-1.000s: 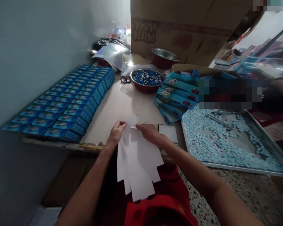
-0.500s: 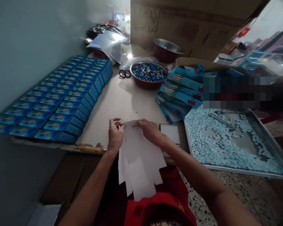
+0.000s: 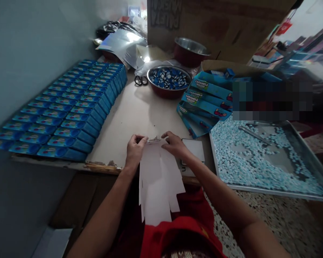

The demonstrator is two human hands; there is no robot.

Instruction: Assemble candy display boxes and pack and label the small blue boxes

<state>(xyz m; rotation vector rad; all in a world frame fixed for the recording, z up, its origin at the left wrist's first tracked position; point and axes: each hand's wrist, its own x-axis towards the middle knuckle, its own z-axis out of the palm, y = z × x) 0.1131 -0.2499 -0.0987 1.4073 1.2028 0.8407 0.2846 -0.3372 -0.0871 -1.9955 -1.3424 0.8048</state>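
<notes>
Blank (image 3: pixel 158 179): top flap, raised before, now folded down; pinched by left hand (image 3: pixel 134 152) and right hand (image 3: pixel 174 145) above worktop (image 3: pixel 134 114) edge; folding judged underway.

A: How is the light over there?
B: Dim. Daylight enters from the far right; the wall (image 3: pixel 29 53) on my left is dull grey-blue.
A: Any glare?
B: On the foil sheets (image 3: pixel 122 39) and the steel bowl (image 3: pixel 191 46), far off. The white card (image 3: pixel 158 179) is palest near me; below the table (image 3: pixel 140 114) edge, deep shadow.
A: Sharp?
B: The middle, fairly. Edges bend and smear, and a pixelated patch (image 3: pixel 271 100) sits right.
</notes>
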